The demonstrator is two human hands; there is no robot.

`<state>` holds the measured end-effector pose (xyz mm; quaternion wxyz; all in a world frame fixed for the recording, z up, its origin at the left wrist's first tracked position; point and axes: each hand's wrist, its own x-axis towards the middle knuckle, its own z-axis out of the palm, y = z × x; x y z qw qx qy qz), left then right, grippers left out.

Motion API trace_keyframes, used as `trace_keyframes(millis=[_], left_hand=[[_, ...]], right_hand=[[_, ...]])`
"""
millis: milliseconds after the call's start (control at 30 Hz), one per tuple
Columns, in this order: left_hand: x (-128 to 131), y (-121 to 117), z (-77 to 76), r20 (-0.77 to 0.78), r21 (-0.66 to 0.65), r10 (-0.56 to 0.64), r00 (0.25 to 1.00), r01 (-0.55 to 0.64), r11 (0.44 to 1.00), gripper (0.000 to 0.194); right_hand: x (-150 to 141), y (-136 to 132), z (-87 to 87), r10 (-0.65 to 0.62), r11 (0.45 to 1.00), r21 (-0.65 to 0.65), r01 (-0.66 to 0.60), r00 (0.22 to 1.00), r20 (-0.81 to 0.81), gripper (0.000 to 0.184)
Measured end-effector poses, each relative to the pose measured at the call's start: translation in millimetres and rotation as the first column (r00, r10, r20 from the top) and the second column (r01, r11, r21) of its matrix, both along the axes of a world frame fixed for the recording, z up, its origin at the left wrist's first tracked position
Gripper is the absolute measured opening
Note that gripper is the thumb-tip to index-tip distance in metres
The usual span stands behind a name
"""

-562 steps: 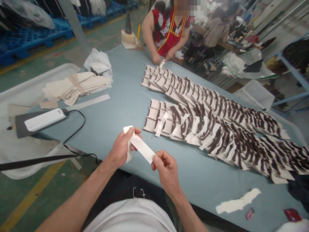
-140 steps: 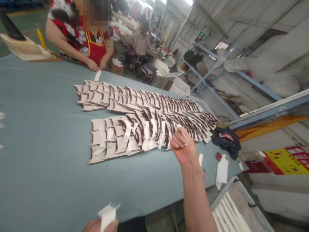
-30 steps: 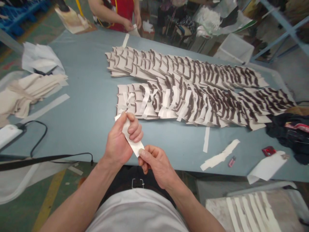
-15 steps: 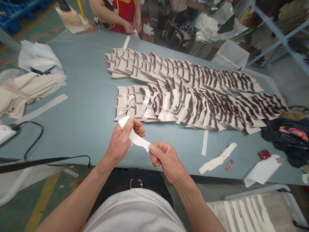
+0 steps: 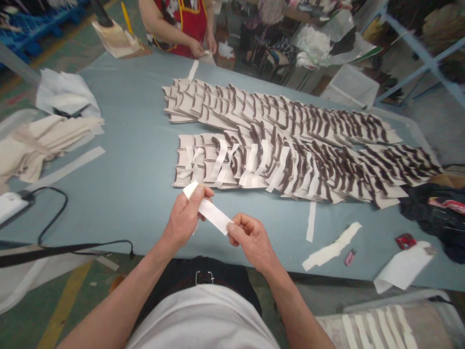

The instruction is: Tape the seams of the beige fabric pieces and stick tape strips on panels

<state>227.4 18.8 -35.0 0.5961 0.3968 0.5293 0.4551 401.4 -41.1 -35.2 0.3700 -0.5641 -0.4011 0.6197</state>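
Note:
A white strip [image 5: 215, 216] is stretched between my hands, above the near side of the blue-grey table [image 5: 119, 194]. My left hand [image 5: 187, 211] is closed on its left end, the thumb lying on top. At its right end, my right hand [image 5: 249, 237] pinches it between thumb and forefinger. Just beyond my hands lies a near row of overlapping beige pieces with dark brown edges [image 5: 214, 167], several loose white strips [image 5: 279, 169] lying across it. Behind that, a second row of similar pieces [image 5: 236, 106] runs alongside.
To the left are a beige cloth bundle [image 5: 39, 140], a white plug [image 5: 12, 206] and a black cable [image 5: 65, 198]. On the right lie a ragged white strip [image 5: 332, 247], a small pink item [image 5: 349, 258] and dark cloth [image 5: 425, 208]. Another person [image 5: 181, 29] stands across the table.
The white strip, curved and slack before, is now pulled straight between my hands. The whole view has shifted slightly, so the table's contents appear a little lower and to the right.

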Motion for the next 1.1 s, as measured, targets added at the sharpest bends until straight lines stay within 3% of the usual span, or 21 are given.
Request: trace_keyframes(millis=[167, 267, 367, 500, 600, 767, 900, 1100], left_hand=[[-1, -1, -4.3, -0.081, 0.000, -0.031, 0.996, 0.031, 1.000, 0.047], [0, -2, -5.6, -0.112, 0.022, -0.036, 0.993, 0.038, 0.999, 0.048], [0, -2, -5.1, -0.144, 0.053, -0.038, 0.989, 0.046, 0.998, 0.045], [-2, -3, -2.6, -0.187, 0.097, -0.029, 0.982, 0.048, 0.994, 0.042], [-4, -5, -2.0, -0.210, 0.129, -0.020, 0.977, 0.048, 0.990, 0.036], [-9, -9, -7.6, -0.214, 0.141, -0.061, 0.975, 0.092, 0.986, 0.035], [-13, -13, -14.2, -0.168, 0.124, -0.158, 0.973, 0.180, 0.976, 0.042], [-19, -22, -18.7, -0.128, 0.099, -0.340, 0.932, 0.353, 0.930, 0.055]], right_hand=[[8, 1, -8.8, 0.022, 0.997, 0.072, -0.035, 0.984, 0.175, 0.030], [10, 4, -16.6, -0.039, 0.995, 0.100, 0.021, 0.982, 0.187, 0.031], [1, 11, -22.9, -0.084, 0.987, 0.142, 0.071, 0.993, 0.087, 0.046], [-22, 22, -23.6, 0.001, 0.992, 0.126, 0.016, 0.991, -0.134, 0.063], [-34, 24, -20.8, 0.053, 0.997, 0.064, -0.046, 0.991, -0.121, 0.058], [-40, 20, -18.1, 0.109, 0.993, -0.036, -0.116, 0.982, -0.155, 0.068], [-39, 20, -9.4, 0.063, 0.992, -0.090, -0.087, 0.968, -0.245, 0.064], [-18, 42, 27.3, -0.047, 0.999, -0.038, 0.036, 0.923, -0.381, 0.052]])
